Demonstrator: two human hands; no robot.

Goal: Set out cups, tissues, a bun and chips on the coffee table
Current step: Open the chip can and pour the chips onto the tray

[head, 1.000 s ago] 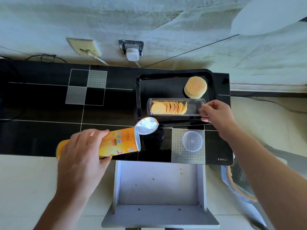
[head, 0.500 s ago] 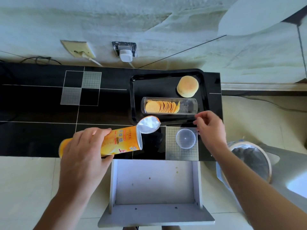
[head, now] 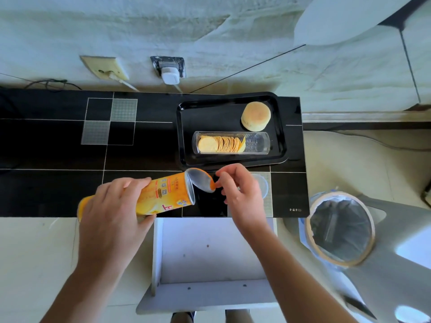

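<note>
Black glass with grey checker squares makes up the coffee table (head: 58, 145) under your head camera, set against a pale rough wall. Your left hand (head: 112, 210) grips the orange chip can (head: 163, 197) on its side at about 8 o'clock from the frame's middle, fingers curled over its barrel, the open mouth pointing toward 3 o'clock. At that mouth the foil seal (head: 201, 180) hangs peeled back, and your right hand (head: 240, 194) pinches its free edge between thumb and fingertips. Just behind that hand, at 3 o'clock from it, a clear plastic lid (head: 263, 185) lies flat on a grey square, mostly hidden by your fingers. Toward 12 o'clock from your hands sits the black tray (head: 186, 127); in its near half lies a clear trough (head: 258, 143) with a row of chips (head: 221, 143) stacked at its left end. At the tray's far right corner rests the bun (head: 255, 115), apart from the trough. Below the table edge at 6 o'clock a white drawer (head: 210, 250) stands open, and at 4 o'clock a lined bin (head: 340, 229) stands on the floor
</note>
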